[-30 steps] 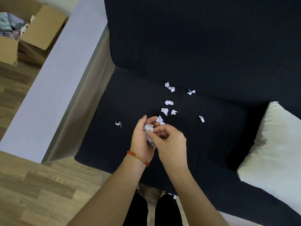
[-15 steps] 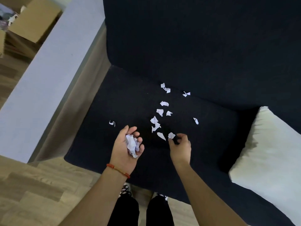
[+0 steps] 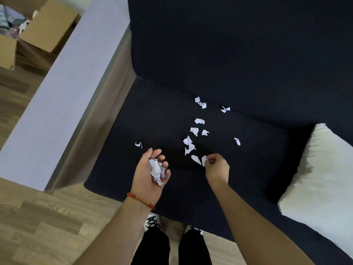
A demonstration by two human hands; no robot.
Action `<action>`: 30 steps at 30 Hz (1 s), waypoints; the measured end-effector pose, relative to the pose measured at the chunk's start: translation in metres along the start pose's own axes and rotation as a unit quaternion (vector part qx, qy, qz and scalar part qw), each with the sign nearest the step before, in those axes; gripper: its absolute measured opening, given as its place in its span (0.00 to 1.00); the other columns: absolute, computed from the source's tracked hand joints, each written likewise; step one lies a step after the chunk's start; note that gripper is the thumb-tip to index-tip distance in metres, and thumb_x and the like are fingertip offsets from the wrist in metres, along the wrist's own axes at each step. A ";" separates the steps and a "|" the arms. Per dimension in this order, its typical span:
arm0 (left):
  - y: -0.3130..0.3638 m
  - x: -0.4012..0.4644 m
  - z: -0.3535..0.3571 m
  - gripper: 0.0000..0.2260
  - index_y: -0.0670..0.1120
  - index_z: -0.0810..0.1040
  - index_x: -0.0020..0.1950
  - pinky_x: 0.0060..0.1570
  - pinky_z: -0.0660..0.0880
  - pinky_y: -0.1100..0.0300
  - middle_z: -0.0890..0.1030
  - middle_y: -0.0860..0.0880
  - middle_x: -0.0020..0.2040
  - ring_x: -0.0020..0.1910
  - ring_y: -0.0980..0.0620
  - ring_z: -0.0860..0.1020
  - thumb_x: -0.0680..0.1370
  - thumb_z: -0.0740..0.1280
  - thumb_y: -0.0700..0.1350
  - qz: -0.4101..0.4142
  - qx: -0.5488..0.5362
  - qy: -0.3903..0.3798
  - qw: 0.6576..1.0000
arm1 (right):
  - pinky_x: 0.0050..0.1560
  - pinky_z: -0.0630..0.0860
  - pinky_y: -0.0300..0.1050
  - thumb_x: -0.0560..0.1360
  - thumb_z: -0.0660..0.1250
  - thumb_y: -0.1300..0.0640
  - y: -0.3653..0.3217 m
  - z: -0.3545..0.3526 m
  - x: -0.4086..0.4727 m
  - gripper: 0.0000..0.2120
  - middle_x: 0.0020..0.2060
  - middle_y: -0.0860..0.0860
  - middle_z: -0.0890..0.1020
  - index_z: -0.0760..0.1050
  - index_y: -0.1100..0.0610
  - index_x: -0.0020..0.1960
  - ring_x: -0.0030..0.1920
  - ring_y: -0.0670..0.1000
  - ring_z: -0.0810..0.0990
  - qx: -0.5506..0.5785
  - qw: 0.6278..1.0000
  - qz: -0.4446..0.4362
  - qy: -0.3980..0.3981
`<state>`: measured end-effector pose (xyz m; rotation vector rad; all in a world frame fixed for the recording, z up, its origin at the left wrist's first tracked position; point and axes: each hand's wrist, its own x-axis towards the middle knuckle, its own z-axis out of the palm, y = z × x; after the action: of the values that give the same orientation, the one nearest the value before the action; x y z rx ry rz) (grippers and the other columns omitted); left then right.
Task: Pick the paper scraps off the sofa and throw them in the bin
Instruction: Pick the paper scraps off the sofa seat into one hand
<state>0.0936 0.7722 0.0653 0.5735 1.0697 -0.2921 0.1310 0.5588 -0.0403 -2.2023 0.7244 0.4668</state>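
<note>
Pinching one scrap [image 3: 204,160] with right hand [image 3: 217,167]; left hand [image 3: 150,173] cupped round gathered wad [image 3: 156,170] — hands apart. Loose scraps [image 3: 194,131] lie just beyond — lift cleanly, transfer into cupped palm.

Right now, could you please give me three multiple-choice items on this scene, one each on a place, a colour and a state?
1. Where does the lone scrap lie?
A. on the pillow
B. on the seat, beyond the left hand
C. on the floor

2. What colour is the sofa?
A. red
B. beige
C. dark navy

3. What is the right hand doing?
A. pinching a scrap
B. lying flat
C. gripping the pillow

Answers: B, it sits apart near the left hand; C, the fabric is dark; A, its fingertips pinch a white scrap.
</note>
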 end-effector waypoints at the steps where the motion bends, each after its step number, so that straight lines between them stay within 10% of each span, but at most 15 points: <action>1: 0.001 0.000 0.000 0.10 0.51 0.83 0.47 0.32 0.78 0.61 0.82 0.53 0.40 0.35 0.56 0.80 0.82 0.67 0.54 0.001 -0.002 0.000 1.000 | 0.36 0.75 0.37 0.81 0.68 0.62 0.000 -0.002 0.000 0.05 0.44 0.47 0.82 0.82 0.57 0.54 0.44 0.49 0.83 0.013 1.000 0.008 -0.001; 8: 0.001 0.001 0.005 0.11 0.50 0.83 0.47 0.31 0.77 0.62 0.81 0.53 0.39 0.34 0.56 0.79 0.83 0.66 0.54 0.002 -0.008 0.000 1.000 | 0.34 0.74 0.29 0.81 0.71 0.57 -0.007 -0.013 -0.014 0.04 0.44 0.45 0.83 0.79 0.53 0.55 0.43 0.45 0.83 0.115 0.992 -0.004 0.046; 13: -0.001 0.000 0.007 0.10 0.50 0.82 0.49 0.32 0.77 0.62 0.81 0.53 0.39 0.34 0.56 0.79 0.83 0.66 0.54 -0.003 -0.005 0.001 1.000 | 0.36 0.76 0.28 0.80 0.70 0.58 -0.013 0.002 -0.022 0.15 0.44 0.48 0.85 0.76 0.48 0.65 0.42 0.43 0.82 0.095 0.993 -0.035 -0.057; 30: -0.003 0.002 0.004 0.10 0.50 0.83 0.48 0.34 0.77 0.61 0.81 0.53 0.40 0.35 0.57 0.79 0.82 0.67 0.54 -0.011 -0.005 0.010 1.000 | 0.44 0.83 0.51 0.78 0.73 0.62 -0.022 0.030 -0.016 0.13 0.57 0.50 0.74 0.76 0.55 0.60 0.46 0.54 0.81 -0.038 0.998 -0.002 -0.045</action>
<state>0.0959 0.7679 0.0639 0.5562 1.0961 -0.3000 0.1297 0.5995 -0.0391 -2.2361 0.6631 0.5965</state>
